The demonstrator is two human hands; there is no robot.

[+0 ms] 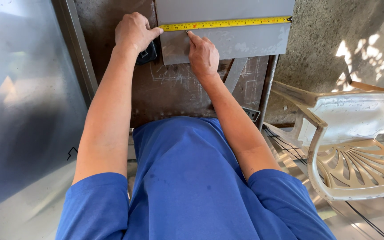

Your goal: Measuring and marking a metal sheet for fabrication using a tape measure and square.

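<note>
**Marking a length on the grey sheet**

A large shiny metal sheet (18, 102) is seen at the left, leaning beside the worn brown workbench (170, 95). A pale plastic chair (356, 151) is set at the right, well apart from the work. A flat grey sheet (241, 42) is laid at the far end of the bench. A yellow tape measure (227, 23) is stretched across it, hook caught on the right edge. The tape case (146, 54) is pinned under the left hand (133, 32), thumb pressed on the blade. The right hand (203, 55) is closed on something thin, likely a scriber, its tip just below the tape. Judged step: marking a measured point. Next move calls for a steady tape and a clean mark.
</note>
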